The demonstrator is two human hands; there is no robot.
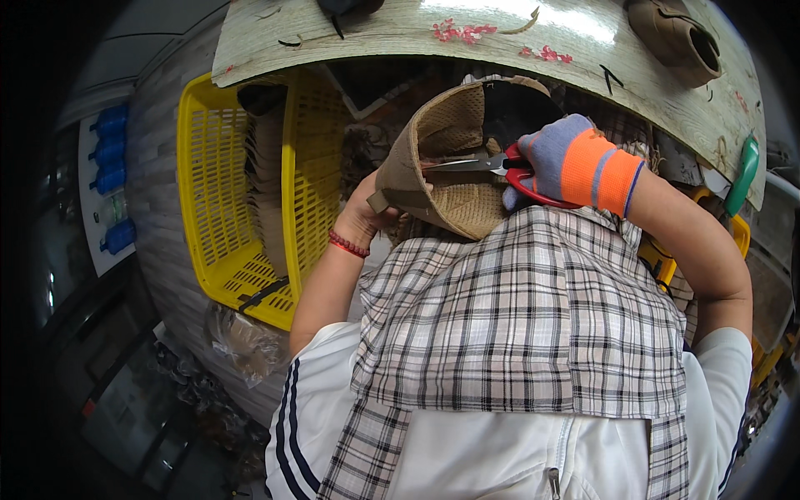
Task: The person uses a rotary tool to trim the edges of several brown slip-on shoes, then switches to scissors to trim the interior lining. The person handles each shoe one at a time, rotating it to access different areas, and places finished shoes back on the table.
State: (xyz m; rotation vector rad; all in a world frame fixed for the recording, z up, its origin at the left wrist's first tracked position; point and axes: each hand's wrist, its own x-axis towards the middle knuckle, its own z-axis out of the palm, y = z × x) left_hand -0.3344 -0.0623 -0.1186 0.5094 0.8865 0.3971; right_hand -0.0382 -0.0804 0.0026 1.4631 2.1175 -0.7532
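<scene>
A brown shoe upper (398,179) with a tan mesh lining is held over my lap, its wide opening turned toward the right. My bare left hand (367,210), with a red beaded bracelet at the wrist, is closed on its left side; some fingers are hidden behind the material. My right hand (557,162), in a grey and orange knit glove, grips red-handled scissors (463,165). Their blades reach inside the upper's opening, pointing left, close to the lining. Whether the tips touch it, I cannot tell.
A pale worktable (383,33) runs across the front, bearing a brown shoe upper (677,43) and dark scraps. A green tool (740,177) hangs by its right edge. At my left stands a yellow basket (292,200) with stacked brown pieces; a plastic bag (246,342) lies beside it.
</scene>
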